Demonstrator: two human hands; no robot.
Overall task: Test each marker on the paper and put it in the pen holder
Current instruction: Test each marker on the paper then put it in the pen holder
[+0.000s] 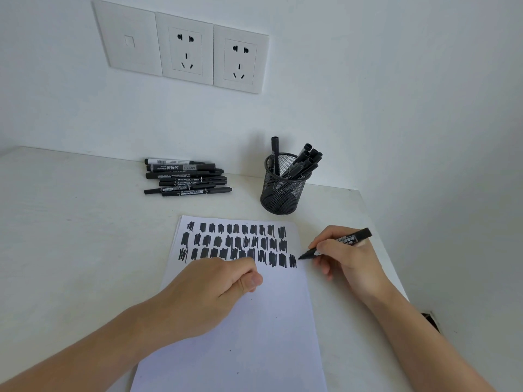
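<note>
Right hand: the right hand (343,257) has its grip clamped on a black marker (336,244), fingers wrapped near the writing end; the wrist rests on the tabletop (70,236) just off the right edge of the paper (271,321)
Marker in hand: uncapped, tilted with the tip pointing left and down; the tip sits at the right end of the lowest row of scribbles, right at the paper's edge; whether it touches the sheet cannot be told
Left hand: the left hand (215,290) lies on the paper as a loose fist, fingers curled together with the thumb against them; it covers part of the lowest row; whether anything is inside the fist cannot be told
Paper: white, lying in front of the person, with 3 rows of black scribble marks (235,241) across its upper part; the lower part is blank
Pen holder: the black mesh pen holder (283,190) stands upright just beyond the paper's far right corner; several black markers stand in it, most leaning right, 1 nearly upright
Loose markers: a pile of black markers (186,178) lies on the tabletop left of the pen holder, near the wall, all lengthwise left to right
Wall: 3 white wall plates (184,46) above the pile; 2 of them are sockets
</note>
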